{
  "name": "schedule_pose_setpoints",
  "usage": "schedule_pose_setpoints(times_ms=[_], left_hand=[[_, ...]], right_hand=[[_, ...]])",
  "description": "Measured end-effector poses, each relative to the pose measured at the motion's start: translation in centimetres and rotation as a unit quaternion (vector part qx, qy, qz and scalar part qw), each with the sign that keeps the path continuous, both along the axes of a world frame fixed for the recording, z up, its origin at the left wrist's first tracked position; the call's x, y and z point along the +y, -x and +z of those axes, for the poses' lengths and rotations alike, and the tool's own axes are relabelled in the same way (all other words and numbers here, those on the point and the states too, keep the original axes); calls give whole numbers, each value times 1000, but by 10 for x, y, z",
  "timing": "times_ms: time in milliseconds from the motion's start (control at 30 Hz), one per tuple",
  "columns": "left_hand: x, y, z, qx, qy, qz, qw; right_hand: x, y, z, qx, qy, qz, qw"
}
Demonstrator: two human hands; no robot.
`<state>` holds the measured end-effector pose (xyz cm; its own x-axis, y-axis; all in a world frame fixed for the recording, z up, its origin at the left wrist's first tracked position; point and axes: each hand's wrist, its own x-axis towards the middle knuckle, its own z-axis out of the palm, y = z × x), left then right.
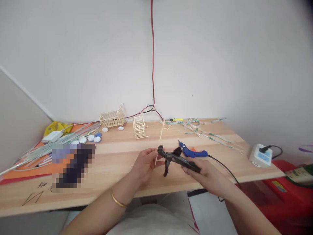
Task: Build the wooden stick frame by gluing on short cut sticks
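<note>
My right hand grips the handles of black cutting pliers, jaws pointing left. My left hand pinches a thin wooden stick that rises up and away from the fingers, right beside the pliers' jaws. Both hands hover over the near part of the wooden table. A blue glue gun lies on the table just behind my right hand, its black cord trailing off to the right.
Two small stick-built frames, a cart and a cage, stand at the back. White discs and long clear sticks lie left. More sticks scatter back right. A white power strip sits at the right edge; red bin beyond.
</note>
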<state>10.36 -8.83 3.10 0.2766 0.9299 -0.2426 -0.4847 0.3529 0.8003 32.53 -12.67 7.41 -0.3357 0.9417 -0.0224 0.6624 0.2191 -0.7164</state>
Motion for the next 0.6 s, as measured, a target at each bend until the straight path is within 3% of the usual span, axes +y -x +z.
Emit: schedule_pose_setpoints(times_ms=[167, 267, 367, 467, 600], left_hand=[[-7, -7, -7, 18, 19, 61, 998], [-9, -6, -4, 55, 5, 117, 992], [-12, -2, 8, 118, -36, 145, 982], [-17, 2, 22, 157, -62, 107, 980], [-26, -2, 27, 119, -44, 94, 988]], right_hand=[[-7, 36, -29, 108, 51, -6, 993], [-16, 56, -43, 240, 108, -24, 965], [-26, 67, -50, 392, 154, -17, 907], [-33, 71, -55, 511, 205, 40, 834], [-34, 83, -63, 595, 255, 138, 750]])
